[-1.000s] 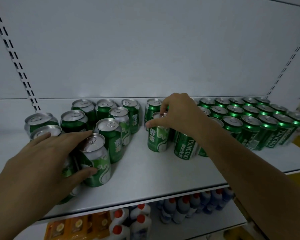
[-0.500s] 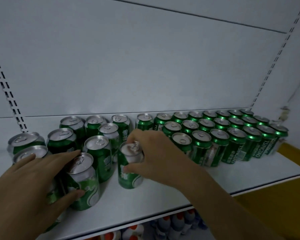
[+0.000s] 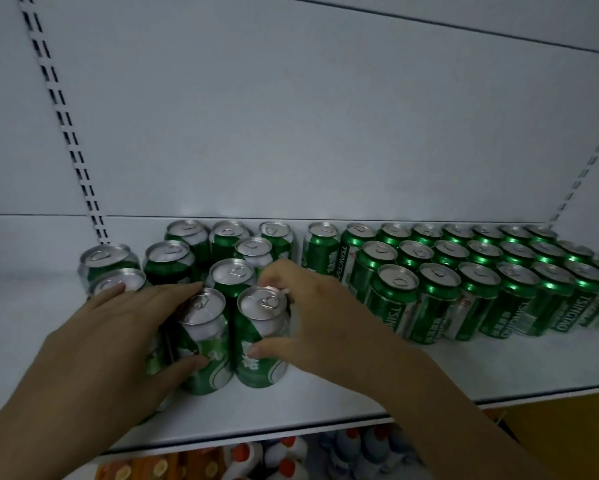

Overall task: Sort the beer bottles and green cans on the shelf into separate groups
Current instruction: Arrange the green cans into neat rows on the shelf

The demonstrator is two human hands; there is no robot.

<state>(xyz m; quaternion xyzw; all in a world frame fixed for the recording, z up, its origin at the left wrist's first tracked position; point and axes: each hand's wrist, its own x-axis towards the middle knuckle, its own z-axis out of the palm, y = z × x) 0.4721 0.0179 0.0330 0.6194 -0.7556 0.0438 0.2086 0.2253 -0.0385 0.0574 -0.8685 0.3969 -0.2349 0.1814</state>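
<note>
On the white shelf [image 3: 360, 393] stand two sorts of green cans. A left cluster of silver-shouldered cans [image 3: 168, 261] sits beside a right block of Tsingtao cans [image 3: 478, 289] in rows. My right hand [image 3: 311, 320] grips one silver-shouldered can [image 3: 261, 341], thumb on its front and fingers over its rim, and it stands against the left cluster. Beside it, a front can [image 3: 204, 344] of that cluster is held by my left hand [image 3: 118, 341], fingers over the top and thumb on its side. No bottles are in view.
The shelf's back wall is a plain white panel with slotted uprights [image 3: 66, 133] at left and right. Below the shelf's front edge stand white bottles with orange caps [image 3: 284, 459] and orange packages [image 3: 159, 469]. One lone can [image 3: 320, 247] stands between the two groups at the back.
My right hand has carried its can leftward from the Tsingtao block to the left cluster, where it now stands beside the can under my left hand. The left hand stayed put.
</note>
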